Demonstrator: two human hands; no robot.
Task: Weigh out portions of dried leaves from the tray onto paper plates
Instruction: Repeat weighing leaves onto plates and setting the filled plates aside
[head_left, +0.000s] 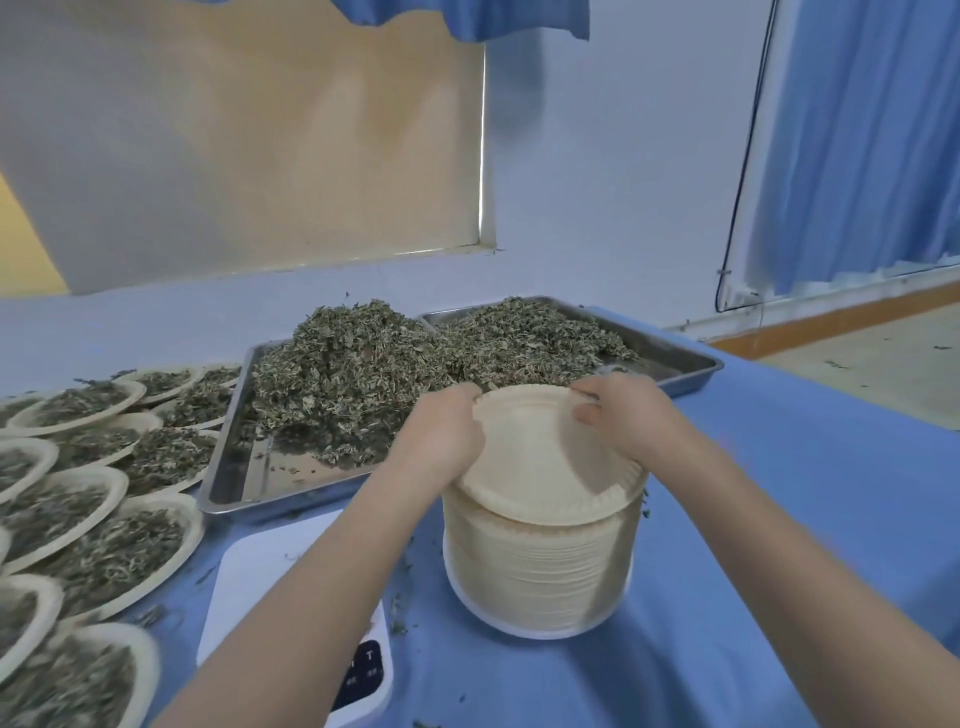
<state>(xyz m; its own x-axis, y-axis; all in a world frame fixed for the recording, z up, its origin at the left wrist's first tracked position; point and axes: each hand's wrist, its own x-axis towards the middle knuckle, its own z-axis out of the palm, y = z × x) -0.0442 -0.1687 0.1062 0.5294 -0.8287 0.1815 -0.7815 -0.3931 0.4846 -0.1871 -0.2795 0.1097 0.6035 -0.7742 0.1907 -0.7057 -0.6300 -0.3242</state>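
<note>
Fingers (584, 392) of the right hand (623, 415) curl over the far rim of the top paper plate (545, 457), thumb underneath, pinching it; the left hand (441, 431) pinches the same plate at its far-left edge. That plate is tipped up at the back, its near edge resting on the stack of paper plates (540, 566), which stands on the blue counter (779, 519) just right of the white scale (260, 577).

Risk, as I judge it: the plates are thin and nested tightly, so two may lift together, or the tall stack may be dragged sideways and topple toward the scale. A crimped rim could also crease under the pinch.

Dried leaves (358, 379) lie in a loose grey-green heap on the steel tray (234, 488) directly behind the hands, with a second heaped tray (691, 364) beside it; they look light, brittle and flaky, with crumbs scattered on the counter. Filled plates (104, 551) crowd the left side.
</note>
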